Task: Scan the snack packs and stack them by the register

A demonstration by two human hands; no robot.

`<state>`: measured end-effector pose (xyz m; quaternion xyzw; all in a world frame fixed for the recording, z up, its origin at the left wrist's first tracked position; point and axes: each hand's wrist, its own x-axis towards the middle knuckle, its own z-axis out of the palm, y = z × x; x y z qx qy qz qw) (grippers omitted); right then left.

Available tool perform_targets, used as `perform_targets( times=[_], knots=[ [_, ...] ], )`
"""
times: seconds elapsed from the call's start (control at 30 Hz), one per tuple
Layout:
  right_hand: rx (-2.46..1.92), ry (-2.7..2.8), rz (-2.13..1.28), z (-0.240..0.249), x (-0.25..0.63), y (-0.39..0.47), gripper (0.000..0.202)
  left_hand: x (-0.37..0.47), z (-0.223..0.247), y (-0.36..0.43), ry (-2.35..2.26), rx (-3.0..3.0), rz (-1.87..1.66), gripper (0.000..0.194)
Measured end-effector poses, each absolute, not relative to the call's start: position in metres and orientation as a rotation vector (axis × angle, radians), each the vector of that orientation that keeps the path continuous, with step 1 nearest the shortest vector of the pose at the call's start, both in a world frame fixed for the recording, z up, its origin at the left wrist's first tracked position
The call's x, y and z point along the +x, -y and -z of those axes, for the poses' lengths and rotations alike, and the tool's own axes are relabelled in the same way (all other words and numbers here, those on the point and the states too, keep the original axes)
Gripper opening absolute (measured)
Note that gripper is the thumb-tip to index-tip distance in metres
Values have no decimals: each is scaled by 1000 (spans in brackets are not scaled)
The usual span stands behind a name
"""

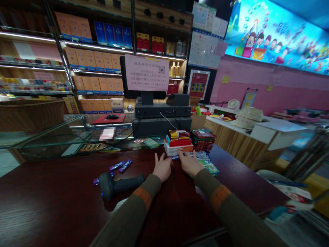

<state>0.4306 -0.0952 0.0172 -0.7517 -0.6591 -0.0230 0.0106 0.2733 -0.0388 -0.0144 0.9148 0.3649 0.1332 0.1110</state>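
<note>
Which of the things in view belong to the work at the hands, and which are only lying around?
Probably in the work:
Stacked red, orange and white boxes, near left hand and right hand
Flat green-and-white packets by the right hand

Seemingly lying about:
Black handheld scanner
Small purple wrapped bars
Black computer mouse

My right hand [190,164] and cuff block part of the green packets [211,167], and whether my fingers touch the stack [178,147] beyond cannot be told. My left sleeve [128,219] partly hides a white slip [120,204], while the frame crops a basket [28,116] and a screen [277,34]. Pixels mask an item [107,134]; the sign's [146,76] bottom line is too small to read.
</note>
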Motion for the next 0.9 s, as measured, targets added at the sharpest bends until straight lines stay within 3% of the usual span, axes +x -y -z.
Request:
perform_targets(
  times=[0.9],
  knots=[
    [-2135,2172,70,-28,372,82,65,194,-31,18,-1286,2835,-487,39]
  ],
)
